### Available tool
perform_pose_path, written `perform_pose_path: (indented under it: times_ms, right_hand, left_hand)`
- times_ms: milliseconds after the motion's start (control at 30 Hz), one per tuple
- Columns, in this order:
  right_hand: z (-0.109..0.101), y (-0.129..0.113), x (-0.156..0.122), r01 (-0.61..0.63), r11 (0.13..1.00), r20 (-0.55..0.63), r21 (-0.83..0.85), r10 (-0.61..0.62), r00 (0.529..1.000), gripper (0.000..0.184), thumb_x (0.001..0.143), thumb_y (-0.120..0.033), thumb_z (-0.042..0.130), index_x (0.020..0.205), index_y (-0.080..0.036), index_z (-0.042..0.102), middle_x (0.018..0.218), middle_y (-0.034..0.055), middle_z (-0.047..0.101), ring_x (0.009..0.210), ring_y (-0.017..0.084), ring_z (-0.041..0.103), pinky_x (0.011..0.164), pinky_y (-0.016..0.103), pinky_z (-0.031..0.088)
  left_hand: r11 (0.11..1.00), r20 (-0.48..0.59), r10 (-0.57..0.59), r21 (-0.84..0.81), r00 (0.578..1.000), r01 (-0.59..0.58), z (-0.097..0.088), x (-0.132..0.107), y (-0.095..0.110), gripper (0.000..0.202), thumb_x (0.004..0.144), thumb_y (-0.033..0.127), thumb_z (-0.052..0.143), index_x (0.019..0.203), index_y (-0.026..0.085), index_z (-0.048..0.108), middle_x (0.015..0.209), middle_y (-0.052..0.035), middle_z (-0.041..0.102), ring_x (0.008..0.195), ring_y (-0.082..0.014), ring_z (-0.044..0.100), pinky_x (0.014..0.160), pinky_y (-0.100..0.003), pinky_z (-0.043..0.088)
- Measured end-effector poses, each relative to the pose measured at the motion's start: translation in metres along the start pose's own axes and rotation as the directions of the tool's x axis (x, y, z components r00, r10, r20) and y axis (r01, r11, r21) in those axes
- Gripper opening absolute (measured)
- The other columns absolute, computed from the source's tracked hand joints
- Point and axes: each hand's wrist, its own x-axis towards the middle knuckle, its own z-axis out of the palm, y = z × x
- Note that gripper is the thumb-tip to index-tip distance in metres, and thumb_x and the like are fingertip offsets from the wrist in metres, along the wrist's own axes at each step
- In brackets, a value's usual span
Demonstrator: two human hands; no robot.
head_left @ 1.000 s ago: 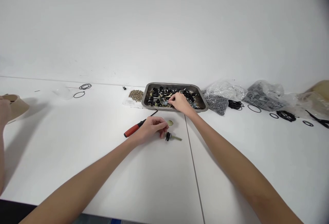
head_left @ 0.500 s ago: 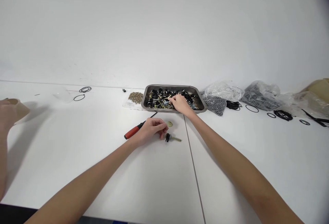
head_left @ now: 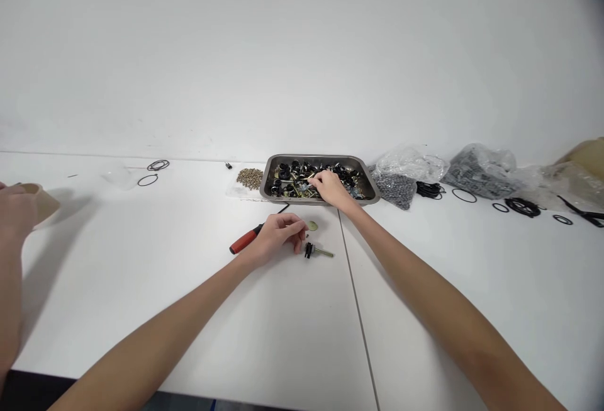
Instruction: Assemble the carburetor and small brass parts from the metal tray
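My right hand (head_left: 330, 187) reaches into a metal tray (head_left: 368, 179) full of black and brass parts, fingers pinched on a small part among them. My left hand (head_left: 276, 236) rests on the white table, fingers curled close together over a tiny piece I cannot make out. Just right of it lie a small brass disc (head_left: 312, 225) and a black-and-brass bolt assembly (head_left: 317, 251). A red-handled screwdriver (head_left: 245, 240) lies behind my left hand.
A pile of brass nuts (head_left: 250, 176) sits left of the tray. Bags of grey parts (head_left: 476, 170) and black O-rings (head_left: 521, 206) line the right. More O-rings (head_left: 151, 173) lie at back left. Another person's hand (head_left: 16, 213) holds a tan object at the far left.
My right hand has shifted slightly within the tray. My left hand has barely moved. The other person's hand at far left has drifted a little lower.
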Motion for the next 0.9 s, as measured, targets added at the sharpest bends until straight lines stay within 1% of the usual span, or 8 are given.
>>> perform_pose_path:
  times_ms: [100,167,300,433,533,667,800,900]
  right_hand:
    - [-0.003,-0.005,-0.003,0.066,0.998,-0.009,-0.001,-0.066,0.998,0.031,0.095,-0.026,0.046,0.071,-0.013,0.060,0.081,0.0069,0.062,0.080,0.016,0.054,0.077,0.025,0.036]
    - [-0.008,-0.012,-0.007,0.164,0.986,-0.004,-0.026,-0.165,0.986,0.025,0.096,-0.023,0.046,0.080,-0.013,0.062,0.094,0.0089,0.062,0.090,0.018,0.054,0.084,0.026,0.036]
    - [-0.022,-0.036,-0.020,0.422,0.898,0.048,-0.121,-0.420,0.906,0.027,0.099,-0.019,0.039,0.088,-0.013,0.063,0.101,0.0104,0.060,0.093,0.020,0.053,0.087,0.031,0.036]
    - [-0.035,-0.055,-0.030,0.566,0.816,0.079,-0.117,-0.561,0.824,0.034,0.099,-0.016,0.032,0.086,-0.014,0.063,0.100,0.0110,0.059,0.095,0.020,0.053,0.085,0.033,0.038]
    - [-0.038,-0.059,-0.034,0.613,0.787,0.094,-0.073,-0.607,0.789,0.035,0.099,-0.013,0.031,0.084,-0.014,0.063,0.098,0.0105,0.059,0.095,0.020,0.052,0.085,0.032,0.040]
    - [-0.039,-0.058,-0.036,0.617,0.787,0.100,-0.006,-0.614,0.783,0.035,0.098,-0.014,0.031,0.082,-0.015,0.062,0.096,0.0094,0.057,0.092,0.019,0.052,0.083,0.032,0.041]
    - [-0.039,-0.059,-0.038,0.598,0.801,0.094,0.014,-0.597,0.797,0.034,0.097,-0.013,0.032,0.082,-0.015,0.062,0.098,0.0095,0.056,0.090,0.019,0.053,0.082,0.032,0.041]
    - [-0.039,-0.059,-0.038,0.600,0.800,0.099,0.004,-0.598,0.796,0.034,0.097,-0.014,0.031,0.082,-0.015,0.062,0.097,0.0095,0.056,0.091,0.019,0.053,0.083,0.032,0.041]
  left_hand:
    - [0.994,-0.151,0.100,0.067,0.984,-0.091,-0.003,0.000,0.003,0.029,0.081,0.042,0.065,0.090,0.015,0.061,0.068,-0.0015,0.058,0.045,-0.0102,0.054,0.047,-0.025,0.045]
    - [0.975,-0.278,0.190,0.163,0.941,-0.149,-0.006,0.001,0.006,0.027,0.081,0.040,0.066,0.093,0.017,0.059,0.069,0.0001,0.058,0.045,-0.0081,0.051,0.045,-0.022,0.042]
    - [0.949,-0.427,0.266,0.271,0.864,-0.159,-0.013,0.002,0.011,0.034,0.077,0.040,0.071,0.100,0.019,0.058,0.075,0.0008,0.058,0.045,-0.0056,0.048,0.042,-0.019,0.038]
    - [0.954,-0.439,0.259,0.256,0.860,-0.156,-0.016,0.003,0.013,0.044,0.073,0.040,0.075,0.108,0.020,0.058,0.080,0.0008,0.059,0.045,-0.0049,0.046,0.041,-0.019,0.037]
    - [0.948,-0.431,0.287,0.254,0.855,-0.190,-0.016,0.003,0.013,0.040,0.074,0.039,0.074,0.107,0.020,0.061,0.083,-0.0004,0.060,0.044,-0.0052,0.047,0.042,-0.020,0.039]
    - [0.932,-0.468,0.339,0.286,0.816,-0.223,-0.015,0.002,0.014,0.030,0.075,0.039,0.073,0.095,0.019,0.064,0.080,-0.0017,0.063,0.044,-0.0056,0.045,0.044,-0.022,0.037]
    - [0.939,-0.457,0.303,0.295,0.836,-0.179,-0.014,0.002,0.013,0.028,0.074,0.038,0.074,0.090,0.018,0.065,0.064,0.0006,0.058,0.044,-0.0075,0.044,0.045,-0.023,0.036]
    - [0.926,-0.450,0.326,0.331,0.832,-0.184,-0.013,0.001,0.011,0.024,0.075,0.037,0.073,0.088,0.018,0.066,0.059,0.0020,0.055,0.044,-0.0079,0.044,0.046,-0.024,0.037]
